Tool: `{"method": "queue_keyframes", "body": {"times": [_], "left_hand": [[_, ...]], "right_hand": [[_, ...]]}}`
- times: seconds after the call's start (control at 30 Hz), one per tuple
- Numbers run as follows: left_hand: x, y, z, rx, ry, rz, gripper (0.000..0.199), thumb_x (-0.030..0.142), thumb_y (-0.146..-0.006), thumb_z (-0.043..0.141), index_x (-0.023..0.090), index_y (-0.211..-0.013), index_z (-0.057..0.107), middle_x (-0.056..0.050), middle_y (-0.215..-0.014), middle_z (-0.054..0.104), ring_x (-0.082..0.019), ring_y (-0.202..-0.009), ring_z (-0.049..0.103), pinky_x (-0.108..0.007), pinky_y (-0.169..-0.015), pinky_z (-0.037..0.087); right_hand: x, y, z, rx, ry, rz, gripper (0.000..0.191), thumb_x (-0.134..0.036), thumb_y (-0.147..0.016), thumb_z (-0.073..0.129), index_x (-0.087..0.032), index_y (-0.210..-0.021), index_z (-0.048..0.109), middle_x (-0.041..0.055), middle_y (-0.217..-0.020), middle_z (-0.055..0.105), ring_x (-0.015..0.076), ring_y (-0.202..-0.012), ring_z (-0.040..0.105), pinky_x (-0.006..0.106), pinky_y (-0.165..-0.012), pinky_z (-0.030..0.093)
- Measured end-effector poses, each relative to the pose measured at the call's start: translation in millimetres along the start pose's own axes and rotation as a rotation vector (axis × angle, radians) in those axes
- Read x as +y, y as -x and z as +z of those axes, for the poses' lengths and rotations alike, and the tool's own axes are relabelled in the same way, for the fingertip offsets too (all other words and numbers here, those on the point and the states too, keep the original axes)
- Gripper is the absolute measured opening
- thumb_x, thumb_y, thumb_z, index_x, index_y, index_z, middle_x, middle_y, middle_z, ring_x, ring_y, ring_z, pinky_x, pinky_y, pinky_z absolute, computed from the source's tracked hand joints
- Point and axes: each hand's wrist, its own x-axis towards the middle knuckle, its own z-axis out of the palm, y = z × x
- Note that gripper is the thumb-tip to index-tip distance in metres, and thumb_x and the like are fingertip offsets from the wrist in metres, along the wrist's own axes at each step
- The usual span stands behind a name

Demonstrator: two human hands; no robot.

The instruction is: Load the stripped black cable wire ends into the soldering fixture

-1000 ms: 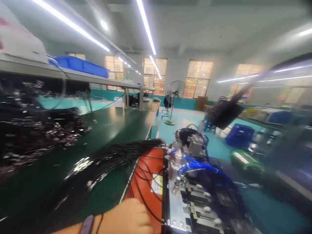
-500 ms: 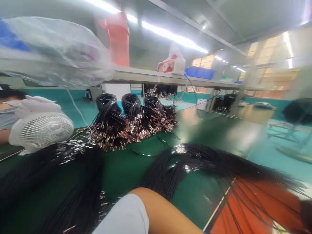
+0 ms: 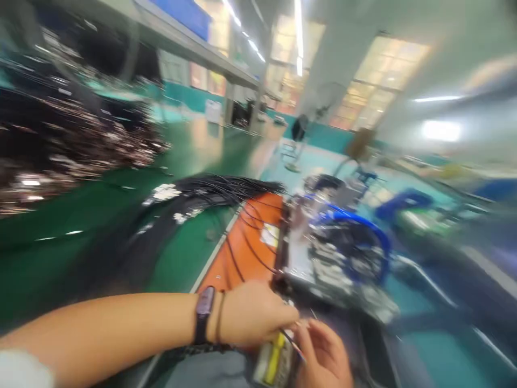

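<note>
My left hand, with a watch and a dark band on its wrist, is closed in a pinch on a thin black cable. The cable runs down to my right hand, where its end shows reddish and pale wire. The right hand's thumb and fingers are drawn together on it, touching the left thumb tip. Blur hides the exact grip. Just below the hands sits a grey box with a yellow stripe. A large bundle of black cables with shiny ends lies to the left.
An orange-red board lies beside the green table. At the right stands a plastic-wrapped bin with a blue rim. More cable bundles with coppery ends are piled at the left, below a shelf.
The view has swung right and down. Both hands, the grey box and the blue-rimmed bin now show. Earlier, an arm reached right with neither hand clearly visible.
</note>
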Motion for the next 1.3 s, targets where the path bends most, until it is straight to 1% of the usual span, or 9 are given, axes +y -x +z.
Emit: {"method": "queue_keyframes", "body": {"times": [0.17, 0.33, 0.4, 0.53, 0.7, 0.87, 1.0, 1.17, 1.3], "left_hand": [[-9, -5, 17.0, 0.064, 0.07, 0.032, 0.019, 0.006, -0.077, 0.057, 0.02, -0.089, 0.053, -0.002, -0.082, 0.065, -0.019, -0.068, 0.06, -0.03, -0.059, 0.039], [-10, -2, 24.5, 0.076, 0.037, -0.067, 0.013, 0.009, -0.086, 0.048, 0.022, -0.087, 0.051, 0.002, -0.074, 0.061, -0.016, -0.065, 0.057, -0.028, -0.058, 0.036], [-9, -2, 24.6, 0.097, 0.02, -0.067, 0.012, 0.013, -0.091, 0.044, 0.021, -0.089, 0.052, 0.002, -0.075, 0.061, -0.016, -0.066, 0.058, -0.028, -0.059, 0.038], [-6, -4, 22.3, 0.145, -0.025, -0.018, 0.016, 0.022, -0.097, 0.04, 0.021, -0.09, 0.055, 0.002, -0.074, 0.062, -0.016, -0.064, 0.057, -0.029, -0.058, 0.039], [-4, -2, 24.6, 0.187, -0.027, 0.024, 0.019, 0.018, -0.095, 0.038, 0.02, -0.091, 0.057, 0.001, -0.074, 0.062, -0.017, -0.064, 0.058, -0.03, -0.058, 0.042], [-3, 1, 33.0, 0.201, 0.0, 0.001, 0.021, 0.014, -0.092, 0.038, 0.019, -0.085, 0.056, 0.0, -0.072, 0.061, -0.016, -0.063, 0.056, -0.03, -0.058, 0.043], [-1, 1, 30.4, 0.18, 0.087, 0.009, 0.024, 0.01, -0.09, 0.038, 0.019, -0.097, 0.059, -0.002, -0.084, 0.064, -0.015, -0.074, 0.059, -0.026, -0.067, 0.048], [-22, -7, 17.1, 0.181, -0.056, 0.104, 0.043, 0.006, -0.09, 0.039, 0.017, -0.13, 0.052, -0.009, -0.113, 0.063, -0.017, -0.098, 0.061, -0.027, -0.083, 0.051], [-47, -21, 14.7, 0.112, -0.189, 0.205, 0.035, 0.01, -0.093, 0.041, 0.018, -0.121, 0.06, -0.006, -0.097, 0.065, -0.018, -0.084, 0.06, -0.028, -0.071, 0.05]], "right_hand": [[2, -10, -6, -0.082, -0.03, -0.132, 0.01, -0.028, -0.086, 0.065, -0.02, -0.082, 0.069, 0.0064, -0.085, 0.07, 0.0195, -0.08, 0.068, 0.03, -0.071, 0.057], [-9, -11, -14, -0.345, 0.135, -0.285, 0.013, -0.014, -0.086, 0.063, -0.023, -0.081, 0.071, 0.0024, -0.083, 0.07, 0.0187, -0.083, 0.063, 0.031, -0.077, 0.05], [-10, -13, -14, -0.36, 0.12, -0.211, 0.011, -0.015, -0.085, 0.064, -0.023, -0.084, 0.071, 0.002, -0.084, 0.07, 0.0185, -0.081, 0.063, 0.03, -0.075, 0.05], [-13, -15, -11, -0.209, -0.029, -0.069, 0.01, -0.022, -0.09, 0.059, -0.022, -0.092, 0.069, 0.0024, -0.087, 0.069, 0.0171, -0.079, 0.064, 0.028, -0.071, 0.052], [-23, -14, -9, -0.239, 0.025, -0.164, 0.016, -0.02, -0.09, 0.058, -0.021, -0.076, 0.065, 0.0006, -0.076, 0.065, 0.0163, -0.074, 0.061, 0.027, -0.07, 0.049], [-23, -14, -8, -0.308, 0.006, -0.128, 0.011, -0.017, -0.086, 0.061, -0.021, -0.082, 0.071, 0.002, -0.083, 0.071, 0.0178, -0.081, 0.064, 0.029, -0.074, 0.05], [-23, -22, -9, -0.341, -0.006, -0.115, 0.014, -0.018, -0.088, 0.061, -0.022, -0.083, 0.074, 0.0019, -0.081, 0.072, 0.0179, -0.078, 0.064, 0.03, -0.073, 0.05], [-19, -53, -10, -0.469, 0.15, -0.275, 0.015, -0.019, -0.089, 0.06, -0.022, -0.085, 0.074, 0.0032, -0.084, 0.074, 0.0192, -0.082, 0.063, 0.033, -0.078, 0.047], [-4, -71, -5, -0.525, 0.192, -0.016, 0.013, -0.026, -0.085, 0.064, -0.02, -0.075, 0.069, 0.0011, -0.074, 0.069, 0.0172, -0.071, 0.06, 0.029, -0.068, 0.045]]}}
